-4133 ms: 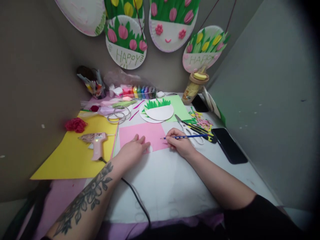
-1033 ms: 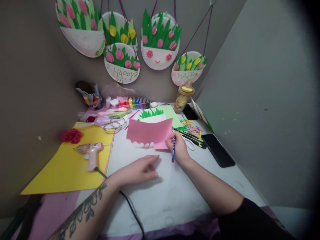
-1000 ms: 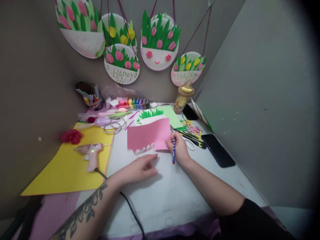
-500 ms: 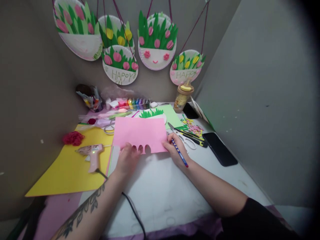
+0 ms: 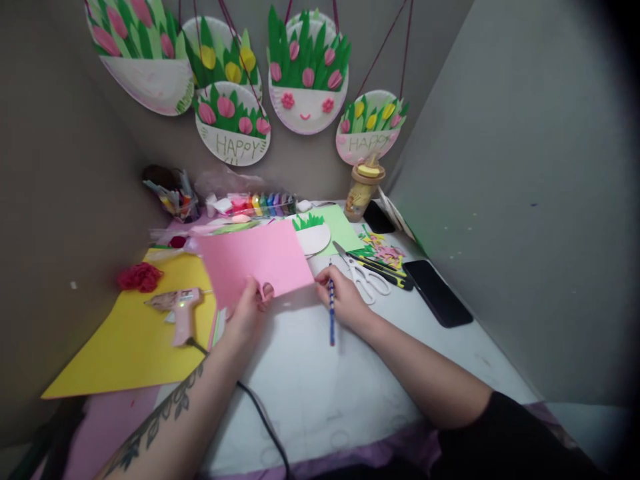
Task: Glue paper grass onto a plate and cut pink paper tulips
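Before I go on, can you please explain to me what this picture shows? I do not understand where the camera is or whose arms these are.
The camera sits on a person's head and looks down at their own two arms, so you see what they see. The left hand holds a pink paper sheet by its near edge, lifted off the white table. The right hand grips a blue pencil, with its fingers at the sheet's right corner. On the table lie a yellow sheet with a pink glue gun on it, white scissors, a black phone and a row of paint pots. Paper-plate flower crafts hang on the wall behind.
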Demonstrator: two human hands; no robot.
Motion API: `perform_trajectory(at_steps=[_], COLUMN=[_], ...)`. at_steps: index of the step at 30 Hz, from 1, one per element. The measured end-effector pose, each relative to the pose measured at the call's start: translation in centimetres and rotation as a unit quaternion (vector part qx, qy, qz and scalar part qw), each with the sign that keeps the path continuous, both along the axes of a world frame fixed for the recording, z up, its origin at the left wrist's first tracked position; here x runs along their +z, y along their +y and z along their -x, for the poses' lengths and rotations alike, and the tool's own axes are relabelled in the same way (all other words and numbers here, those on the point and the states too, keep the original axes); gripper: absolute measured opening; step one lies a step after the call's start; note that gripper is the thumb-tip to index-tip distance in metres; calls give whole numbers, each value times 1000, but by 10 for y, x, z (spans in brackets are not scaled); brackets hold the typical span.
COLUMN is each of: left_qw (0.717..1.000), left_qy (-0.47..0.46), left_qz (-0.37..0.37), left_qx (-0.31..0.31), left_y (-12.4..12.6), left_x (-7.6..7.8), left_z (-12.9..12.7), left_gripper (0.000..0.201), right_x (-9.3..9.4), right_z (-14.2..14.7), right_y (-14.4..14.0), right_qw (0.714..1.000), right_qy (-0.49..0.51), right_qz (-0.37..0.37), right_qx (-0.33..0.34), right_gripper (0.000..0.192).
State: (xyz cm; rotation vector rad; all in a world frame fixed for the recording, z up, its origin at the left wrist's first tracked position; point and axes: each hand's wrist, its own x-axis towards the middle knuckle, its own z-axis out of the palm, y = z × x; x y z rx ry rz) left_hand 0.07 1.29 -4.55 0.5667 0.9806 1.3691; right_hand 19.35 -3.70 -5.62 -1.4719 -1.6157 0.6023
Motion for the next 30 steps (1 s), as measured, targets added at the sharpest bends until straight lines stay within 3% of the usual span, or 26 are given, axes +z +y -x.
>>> perform_trajectory(at_steps=[4, 7, 9, 12, 15, 20, 23, 25, 27, 28, 30], left_qw=[997, 997, 997, 998, 999, 988, 989, 995, 998, 998, 996], left_qy=[-45, -41, -34, -12, 25, 147, 145, 94, 37, 17, 1], left_qz=[10, 58, 71, 46, -6, -8, 9, 20, 34, 42, 50], left_qx=[65, 25, -5, -38, -46, -37, -14, 12, 39, 52, 74], left_y=[8, 6, 3, -1, -1, -2, -3, -3, -4, -4, -5], left_x=[7, 11, 12, 8, -1, -8, 2, 11, 19, 21, 24], left_z=[2, 1, 0, -2, -1, 3, 3, 2, 1, 2, 4], left_gripper=[35, 35, 37, 31, 21, 24, 24, 23, 20, 19, 21], right_x=[7, 22, 34, 46, 48, 41, 38, 39, 41, 42, 43], right_z=[-4, -19, -35, -61, -76, -84, -96, -106, -110, -109, -96], right_y=[4, 3, 0, -7, -10, -7, -8, -11, -15, -17, -20], right_qw=[976, 951, 917, 852, 828, 835, 868, 917, 963, 972, 965], right_qy=[-212, -300, -360, -431, -434, -423, -369, -258, -77, 19, 174], right_qz=[-7, 69, 163, 274, 332, 338, 313, 285, 253, 233, 185], right_qx=[48, -9, -59, -118, -124, -102, -113, -106, -54, -14, 65], right_gripper=[48, 37, 23, 32, 39, 37, 27, 25, 29, 33, 43])
